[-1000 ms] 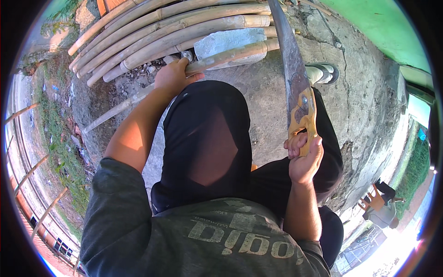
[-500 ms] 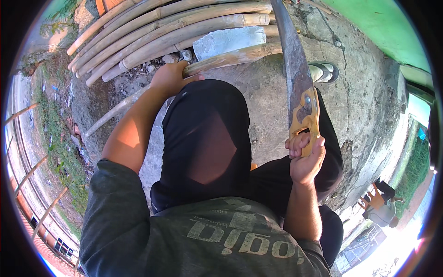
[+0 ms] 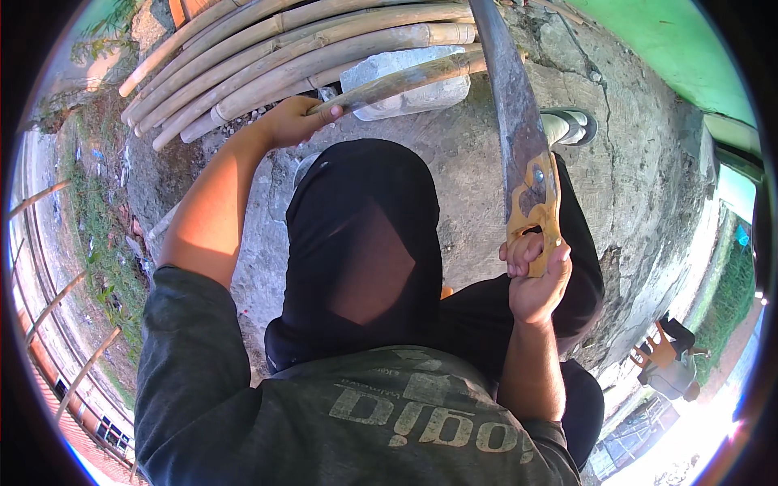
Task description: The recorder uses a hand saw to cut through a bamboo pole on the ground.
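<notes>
My left hand [image 3: 301, 121] is closed around a bamboo pole [image 3: 397, 83], its thumb lying along the top. That pole crosses over a pale stone block [image 3: 421, 100], and its right end reaches close to the saw blade. In my right hand [image 3: 538, 274] I grip a handsaw [image 3: 519, 138] by its worn yellow handle, with the blade pointing away from me. The blade is broad and rust-stained, and its tip runs out of the top of the picture. The pole's part beyond my left hand is mostly hidden by my arm.
Several more bamboo poles [image 3: 324, 57] lie side by side behind the block. My sandalled foot [image 3: 570, 127] rests on cracked concrete [image 3: 640, 186] at the right, near a green wall [image 3: 673, 49]. A seated person [image 3: 671, 360] is far off at the lower right. Weeds [image 3: 97, 219] grow at the left.
My left hand has moved the bamboo pole away from me, up over the stone block. My right hand and the saw have barely moved.
</notes>
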`<state>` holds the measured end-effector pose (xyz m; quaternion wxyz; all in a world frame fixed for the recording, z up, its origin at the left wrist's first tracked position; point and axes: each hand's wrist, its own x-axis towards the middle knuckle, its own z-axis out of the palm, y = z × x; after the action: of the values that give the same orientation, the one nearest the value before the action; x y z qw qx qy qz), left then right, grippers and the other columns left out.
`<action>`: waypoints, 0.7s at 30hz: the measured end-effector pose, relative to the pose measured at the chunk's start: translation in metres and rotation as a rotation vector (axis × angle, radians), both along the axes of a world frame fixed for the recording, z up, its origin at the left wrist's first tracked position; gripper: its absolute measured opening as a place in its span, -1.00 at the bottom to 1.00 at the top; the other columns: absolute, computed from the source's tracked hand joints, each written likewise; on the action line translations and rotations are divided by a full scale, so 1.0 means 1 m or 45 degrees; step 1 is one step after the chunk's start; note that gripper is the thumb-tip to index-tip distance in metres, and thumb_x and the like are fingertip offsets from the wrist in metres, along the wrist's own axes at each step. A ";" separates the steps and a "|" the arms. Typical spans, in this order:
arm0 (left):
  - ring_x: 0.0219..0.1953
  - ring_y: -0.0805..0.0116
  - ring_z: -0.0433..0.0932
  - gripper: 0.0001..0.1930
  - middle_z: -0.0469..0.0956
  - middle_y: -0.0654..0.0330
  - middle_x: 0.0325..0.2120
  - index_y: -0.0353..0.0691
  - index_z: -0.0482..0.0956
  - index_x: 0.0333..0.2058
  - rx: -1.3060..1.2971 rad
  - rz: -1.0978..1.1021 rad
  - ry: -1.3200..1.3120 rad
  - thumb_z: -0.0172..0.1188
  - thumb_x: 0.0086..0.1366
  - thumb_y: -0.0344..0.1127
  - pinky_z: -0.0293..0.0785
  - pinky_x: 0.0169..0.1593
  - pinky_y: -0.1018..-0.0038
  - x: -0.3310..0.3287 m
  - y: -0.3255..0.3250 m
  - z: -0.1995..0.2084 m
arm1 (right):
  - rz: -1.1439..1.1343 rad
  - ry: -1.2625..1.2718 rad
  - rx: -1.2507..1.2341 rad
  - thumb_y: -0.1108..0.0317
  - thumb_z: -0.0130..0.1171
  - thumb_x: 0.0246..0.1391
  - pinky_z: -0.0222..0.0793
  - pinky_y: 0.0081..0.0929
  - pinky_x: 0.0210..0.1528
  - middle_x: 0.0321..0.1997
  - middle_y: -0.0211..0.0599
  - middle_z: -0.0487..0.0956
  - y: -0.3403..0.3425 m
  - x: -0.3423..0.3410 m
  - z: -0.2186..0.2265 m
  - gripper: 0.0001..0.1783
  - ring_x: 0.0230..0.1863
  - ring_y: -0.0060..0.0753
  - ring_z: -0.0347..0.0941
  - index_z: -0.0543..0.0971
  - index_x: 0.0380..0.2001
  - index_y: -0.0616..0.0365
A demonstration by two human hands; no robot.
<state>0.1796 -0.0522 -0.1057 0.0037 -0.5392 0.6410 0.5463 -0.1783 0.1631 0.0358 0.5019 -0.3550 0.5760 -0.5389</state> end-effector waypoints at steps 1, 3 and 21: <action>-0.53 0.39 0.51 -0.15 0.48 0.22 -0.62 -0.25 0.57 -0.42 0.002 0.000 0.001 -0.03 0.17 0.61 0.48 -0.46 0.39 0.000 -0.001 0.000 | 0.009 0.008 -0.004 -0.22 -0.32 0.40 0.24 -0.36 -0.34 -0.68 -0.44 0.21 0.000 0.000 0.000 -0.39 -0.62 -0.49 0.15 0.30 -0.50 0.08; -0.59 0.49 0.46 -0.17 0.42 0.27 -0.64 -0.22 0.53 -0.44 0.090 -0.001 0.048 -0.03 0.16 0.61 0.42 -0.55 0.50 0.001 -0.002 0.003 | 0.018 0.012 -0.008 -0.22 -0.33 0.40 0.24 -0.36 -0.34 -0.68 -0.45 0.21 0.000 0.000 -0.001 -0.39 -0.62 -0.49 0.14 0.30 -0.50 0.07; -0.28 -0.19 0.60 -0.40 0.60 -0.10 -0.37 -0.22 0.48 -0.29 -0.850 0.065 -0.399 -0.13 0.42 0.29 0.49 -0.21 -0.03 -0.009 0.032 -0.008 | 0.059 -0.006 -0.076 -0.19 -0.37 0.42 0.24 -0.35 -0.33 -0.68 -0.46 0.21 0.002 -0.002 -0.005 -0.40 -0.62 -0.49 0.14 0.30 -0.48 0.08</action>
<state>0.1702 -0.0203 -0.1142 -0.0879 -0.6036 0.7619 0.2180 -0.1801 0.1652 0.0308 0.5048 -0.3816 0.5502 -0.5449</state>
